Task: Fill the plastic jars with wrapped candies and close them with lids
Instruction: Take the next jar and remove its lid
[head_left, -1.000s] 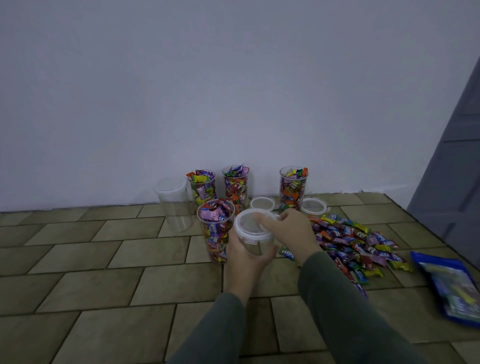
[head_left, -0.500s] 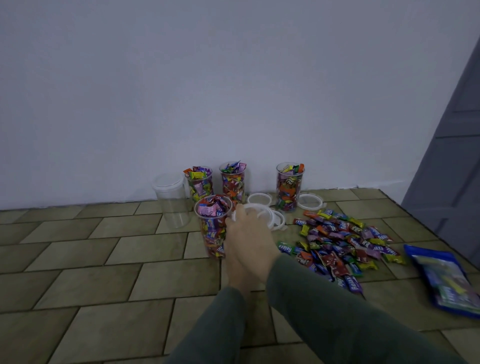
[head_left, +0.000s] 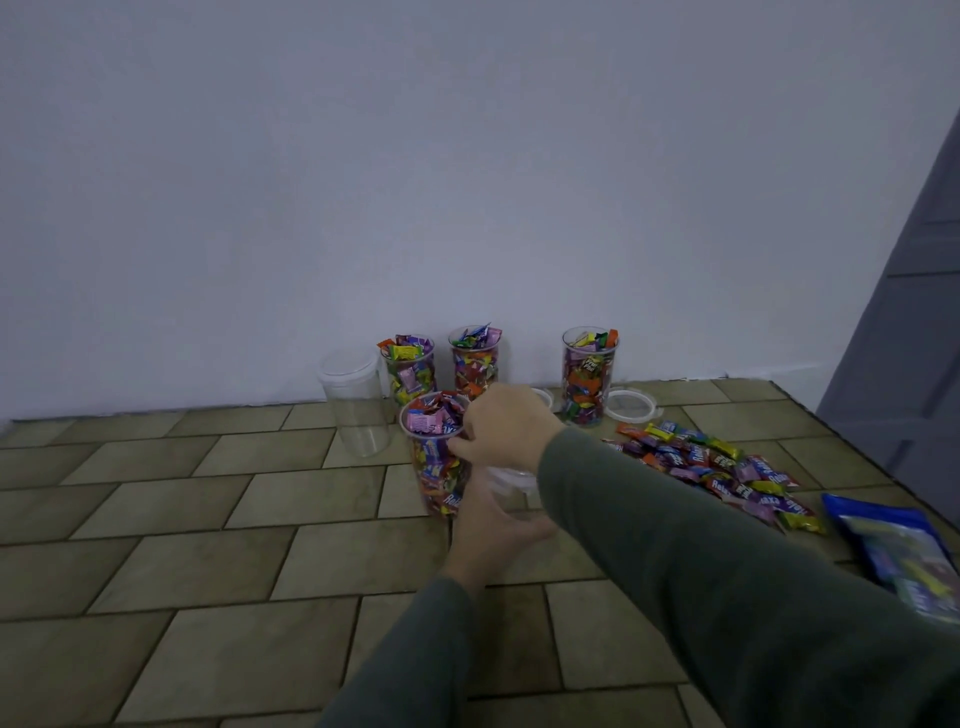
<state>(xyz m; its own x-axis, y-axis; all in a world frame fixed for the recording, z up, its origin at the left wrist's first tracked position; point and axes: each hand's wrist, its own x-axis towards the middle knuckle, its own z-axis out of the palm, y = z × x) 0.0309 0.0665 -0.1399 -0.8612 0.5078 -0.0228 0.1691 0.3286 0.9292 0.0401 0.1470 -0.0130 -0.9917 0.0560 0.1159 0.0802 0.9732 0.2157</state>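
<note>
Head view: both hands on one clear jar on the tiled floor.
Left hand curls round its body; right hand covers its top, grip hidden. Wall close behind; open tiles left; loose candies right.

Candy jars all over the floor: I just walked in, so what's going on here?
A person is packing wrapped candies into clear plastic jars. The left hand holds an empty jar low over the tiles, while the right hand reaches across above it, beside a filled jar. Three more filled jars stand lidless by the wall, near another empty jar. Loose candies lie to the right.
</note>
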